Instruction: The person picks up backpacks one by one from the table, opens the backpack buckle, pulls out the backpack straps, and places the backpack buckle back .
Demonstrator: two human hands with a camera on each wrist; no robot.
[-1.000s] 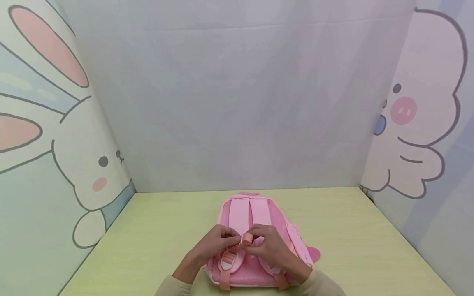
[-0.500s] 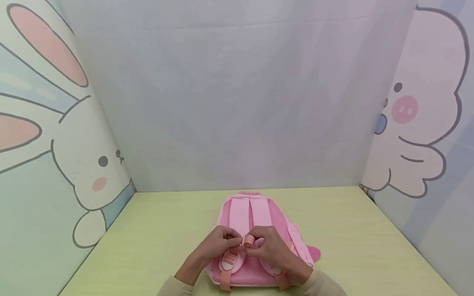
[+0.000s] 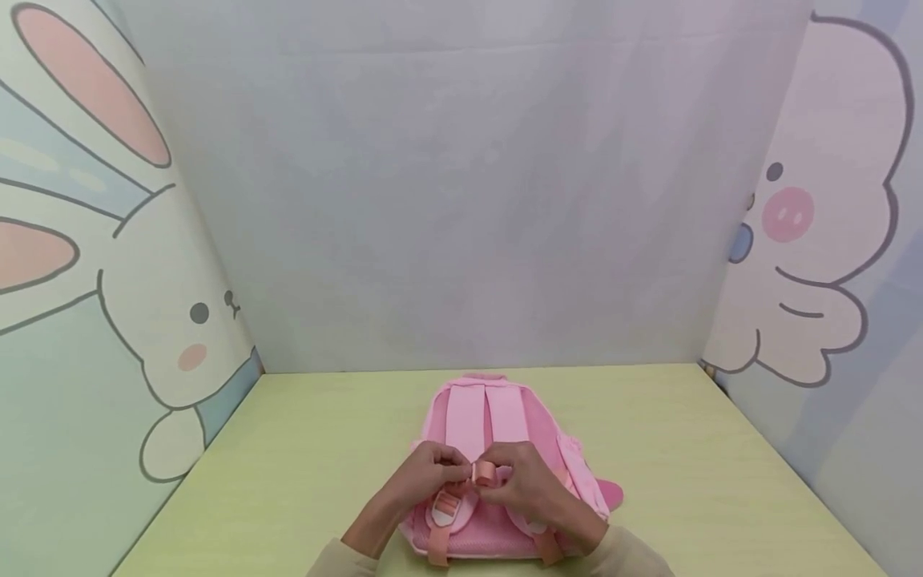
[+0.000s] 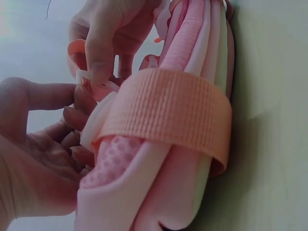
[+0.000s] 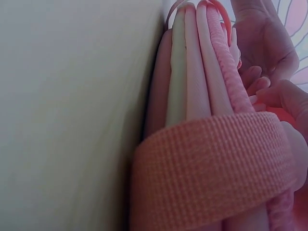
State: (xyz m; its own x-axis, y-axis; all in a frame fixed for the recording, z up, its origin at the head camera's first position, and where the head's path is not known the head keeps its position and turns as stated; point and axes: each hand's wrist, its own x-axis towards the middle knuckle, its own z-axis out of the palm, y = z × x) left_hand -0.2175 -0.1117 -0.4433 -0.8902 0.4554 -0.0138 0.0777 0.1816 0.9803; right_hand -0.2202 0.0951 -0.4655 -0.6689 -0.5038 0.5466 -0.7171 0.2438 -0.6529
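Observation:
A pink backpack [image 3: 505,545] lies with its shoulder straps facing up. Over its middle, my left hand [image 3: 427,474] and right hand [image 3: 525,481] meet at an orange webbing strap [image 3: 485,473]. My left fingers pinch the strap beside a small white buckle [image 4: 83,76]. On the buckle's other side, my right thumb and fingers hold the strap where it bends into a loop. In the left wrist view, the left hand [image 4: 33,163] is palm up, below the right hand [image 4: 108,36]. The right wrist view shows the right hand [image 5: 291,103] only partly, at the edge.
The backpack rests on a pale yellow-green table [image 3: 324,449]. A white strap adjuster [image 3: 445,508] with orange webbing lies below the left hand. A darker pink piece [image 3: 611,494] sticks out at the bag's right. A grey backdrop [image 3: 476,200] and cartoon side panels surround the table.
The orange loop has shifted slightly right and down between the hands. Both hands keep their hold, and the backpack stays in place.

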